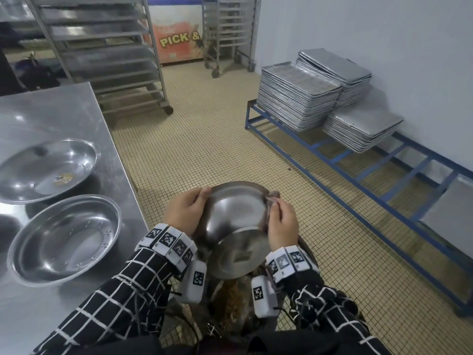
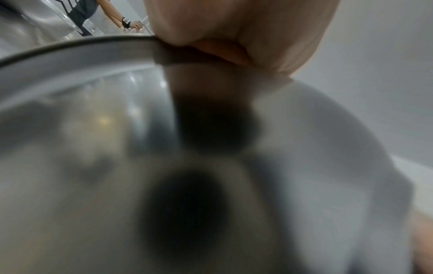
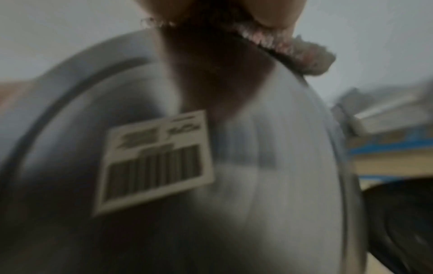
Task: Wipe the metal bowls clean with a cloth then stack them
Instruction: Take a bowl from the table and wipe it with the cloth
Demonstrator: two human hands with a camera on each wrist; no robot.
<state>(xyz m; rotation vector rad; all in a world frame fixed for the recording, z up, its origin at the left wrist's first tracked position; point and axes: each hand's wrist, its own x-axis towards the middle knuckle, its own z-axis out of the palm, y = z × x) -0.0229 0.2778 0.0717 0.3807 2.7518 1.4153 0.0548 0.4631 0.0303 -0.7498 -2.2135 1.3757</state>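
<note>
I hold a metal bowl [image 1: 235, 221] tilted up in front of me, its underside toward me with a barcode sticker [image 3: 157, 159] on the base. My left hand [image 1: 186, 208] grips the bowl's left rim [image 2: 77, 53], thumb over the edge. My right hand [image 1: 280, 224] pinches a pinkish-grey cloth [image 1: 272, 197] against the right rim; the cloth [image 3: 300, 53] folds over the edge. Two more metal bowls sit open side up on the steel table at the left: a far bowl [image 1: 48, 170] with a yellowish bit inside and a near bowl [image 1: 66, 239].
The steel table [image 1: 64, 111] fills the left. Below the held bowl is a dark bin [image 1: 238, 303] with brown waste. Stacked baking trays [image 1: 299, 98] rest on a blue frame [image 1: 358, 175] at the right wall. Wheeled tray racks [image 1: 102, 47] stand behind on the tiled floor.
</note>
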